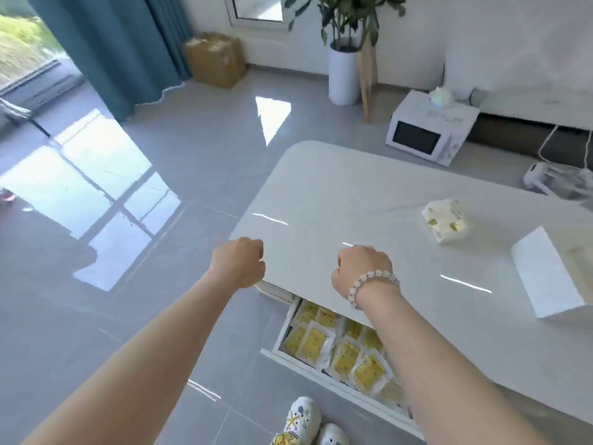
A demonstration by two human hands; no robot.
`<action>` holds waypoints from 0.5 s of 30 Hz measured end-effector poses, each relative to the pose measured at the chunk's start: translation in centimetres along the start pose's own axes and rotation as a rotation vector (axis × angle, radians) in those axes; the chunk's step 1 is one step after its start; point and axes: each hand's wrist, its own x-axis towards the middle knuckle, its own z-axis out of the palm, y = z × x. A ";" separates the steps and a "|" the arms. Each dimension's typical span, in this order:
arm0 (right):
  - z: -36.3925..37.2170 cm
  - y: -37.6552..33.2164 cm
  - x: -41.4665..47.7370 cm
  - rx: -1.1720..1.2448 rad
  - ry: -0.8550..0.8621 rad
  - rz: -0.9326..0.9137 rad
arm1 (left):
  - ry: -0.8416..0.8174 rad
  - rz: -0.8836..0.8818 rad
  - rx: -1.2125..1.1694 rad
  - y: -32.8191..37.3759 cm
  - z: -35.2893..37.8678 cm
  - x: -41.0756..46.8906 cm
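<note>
Left hand [239, 263] and right hand [361, 271] hover, fingers curled into empty fists. Beneath them lie a glossy white counter [337, 194] and an open white drawer [305, 367] of yellow packets [345, 353].

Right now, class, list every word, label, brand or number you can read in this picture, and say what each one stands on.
Nothing here reads as clear text.
On the yellow packets in the drawer: dark print, too blurred to read.
On the tissue pack on the table: gold marks, too small to read.
On top of the microwave: a faint marking, blurred.
</note>
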 end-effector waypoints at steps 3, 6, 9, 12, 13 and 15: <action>-5.6 -5.9 0.3 -0.058 0.087 -0.142 | 0.098 -0.119 -0.091 -5.3 -4.3 -3.9; -9.7 -13.0 -0.2 -0.061 0.092 -0.311 | 0.159 -0.282 -0.141 -10.7 -7.1 -8.6; -11.7 -20.8 -1.5 -0.085 0.104 -0.489 | 0.234 -0.463 -0.128 -16.5 -8.8 -13.3; -12.1 -28.6 -3.5 -0.156 0.133 -0.657 | 0.253 -0.629 -0.140 -22.7 -9.1 -18.0; -12.0 -31.1 -4.2 -0.176 0.142 -0.710 | 0.244 -0.674 -0.155 -24.7 -8.9 -19.5; -11.5 -36.2 -5.8 -0.209 0.160 -0.823 | 0.217 -0.755 -0.182 -28.5 -8.1 -22.7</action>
